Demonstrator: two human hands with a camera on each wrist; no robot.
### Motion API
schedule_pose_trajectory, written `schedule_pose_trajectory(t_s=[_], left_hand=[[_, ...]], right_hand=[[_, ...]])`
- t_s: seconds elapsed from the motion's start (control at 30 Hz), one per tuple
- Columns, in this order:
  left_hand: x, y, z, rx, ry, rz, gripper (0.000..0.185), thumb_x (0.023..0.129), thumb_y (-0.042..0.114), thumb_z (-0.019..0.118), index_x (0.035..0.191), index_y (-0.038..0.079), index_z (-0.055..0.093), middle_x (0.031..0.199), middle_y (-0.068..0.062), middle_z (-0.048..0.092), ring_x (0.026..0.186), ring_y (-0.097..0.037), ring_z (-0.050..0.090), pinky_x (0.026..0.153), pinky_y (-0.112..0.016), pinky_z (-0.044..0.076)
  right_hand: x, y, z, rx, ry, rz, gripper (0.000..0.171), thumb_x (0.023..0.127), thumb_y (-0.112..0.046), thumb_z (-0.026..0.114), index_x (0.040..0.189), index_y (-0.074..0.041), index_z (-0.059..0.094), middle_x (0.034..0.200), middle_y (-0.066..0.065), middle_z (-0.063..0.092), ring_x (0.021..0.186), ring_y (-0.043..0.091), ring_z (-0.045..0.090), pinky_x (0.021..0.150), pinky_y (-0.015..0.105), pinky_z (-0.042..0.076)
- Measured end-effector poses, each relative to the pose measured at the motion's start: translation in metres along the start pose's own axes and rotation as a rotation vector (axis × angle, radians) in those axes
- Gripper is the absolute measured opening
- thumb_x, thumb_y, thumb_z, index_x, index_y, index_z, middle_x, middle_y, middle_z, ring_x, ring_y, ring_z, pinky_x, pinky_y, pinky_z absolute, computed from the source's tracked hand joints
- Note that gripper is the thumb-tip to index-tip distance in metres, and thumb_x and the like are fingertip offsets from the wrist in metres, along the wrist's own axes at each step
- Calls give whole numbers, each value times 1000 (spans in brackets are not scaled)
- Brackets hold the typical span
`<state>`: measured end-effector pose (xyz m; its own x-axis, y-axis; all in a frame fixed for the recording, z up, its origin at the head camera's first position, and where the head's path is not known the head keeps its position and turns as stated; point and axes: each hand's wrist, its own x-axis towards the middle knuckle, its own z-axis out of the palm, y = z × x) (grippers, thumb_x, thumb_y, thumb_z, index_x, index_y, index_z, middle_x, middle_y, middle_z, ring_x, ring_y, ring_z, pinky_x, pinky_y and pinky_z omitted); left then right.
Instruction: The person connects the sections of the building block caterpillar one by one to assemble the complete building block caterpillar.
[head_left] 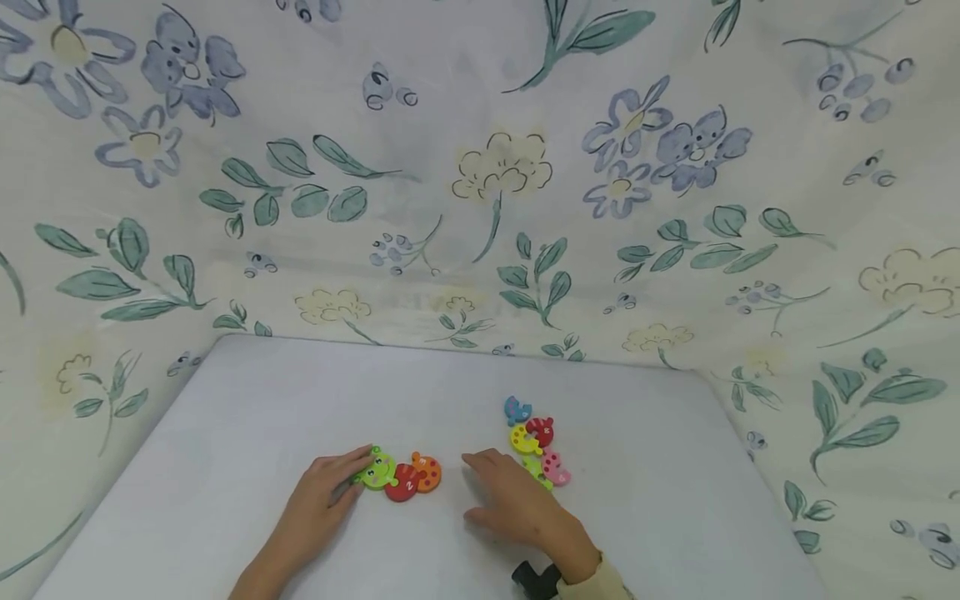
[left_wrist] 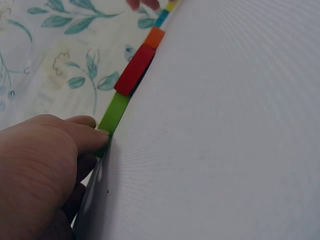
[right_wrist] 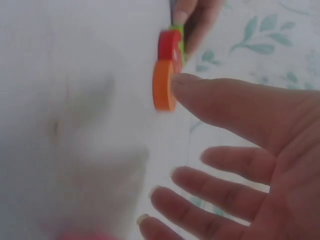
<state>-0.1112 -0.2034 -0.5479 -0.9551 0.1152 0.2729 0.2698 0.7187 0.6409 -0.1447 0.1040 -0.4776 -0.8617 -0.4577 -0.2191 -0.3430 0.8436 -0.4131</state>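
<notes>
A green caterpillar-head puzzle piece point(head_left: 377, 470) with a smiling face lies on the white table, linked to a red piece point(head_left: 402, 483) marked 2 and a spotted orange piece point(head_left: 427, 472). My left hand point(head_left: 321, 504) pinches the green head's left edge between thumb and fingers; the left wrist view shows the thumb against its side point(left_wrist: 114, 114). To the right of the orange piece, my right hand point(head_left: 517, 504) hovers with fingers spread and holds nothing. In the right wrist view its thumb overlaps the orange piece point(right_wrist: 163, 86), but the head view shows a gap.
Beyond and right of my right hand lie more puzzle pieces: blue point(head_left: 517, 410), red point(head_left: 542, 431), yellow point(head_left: 524, 439), pink point(head_left: 555, 469) and light green point(head_left: 534, 468), the last partly hidden by the hand. Floral cloth point(head_left: 420, 208) hangs behind the white table point(head_left: 315, 383).
</notes>
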Motion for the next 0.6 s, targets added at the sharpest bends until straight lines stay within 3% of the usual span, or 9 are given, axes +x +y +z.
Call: schedule_pose_trajectory(t_s=[0.23,0.37,0.6], left_hand=[[-1,-2,2,-2,6,3,46,92,1,77,135,18,71,149,5,60,124,-22,56,102,-56,48],[-1,-2,2,-15,-7,-8,47,93,1,76,135,19,70,150,5,59,125,-23,56,103,-57,48],[-1,-4,1,-25,-26,-21,45,95,2,74,137,19,69,152,5,58,127,-23,54,104,-57,48]], right_hand=[[-27,35,-21,83,73,29,53,95,-28,79,145,-17,62,143,4,60,134,27,53,107,53,50],[-38,50,-29,57,91,13,48,94,-20,79,140,-12,65,142,9,60,132,32,54,107,55,50],[-41,68,-31,-18,92,12,44,93,-8,76,136,-11,68,139,7,64,120,27,57,103,48,54]])
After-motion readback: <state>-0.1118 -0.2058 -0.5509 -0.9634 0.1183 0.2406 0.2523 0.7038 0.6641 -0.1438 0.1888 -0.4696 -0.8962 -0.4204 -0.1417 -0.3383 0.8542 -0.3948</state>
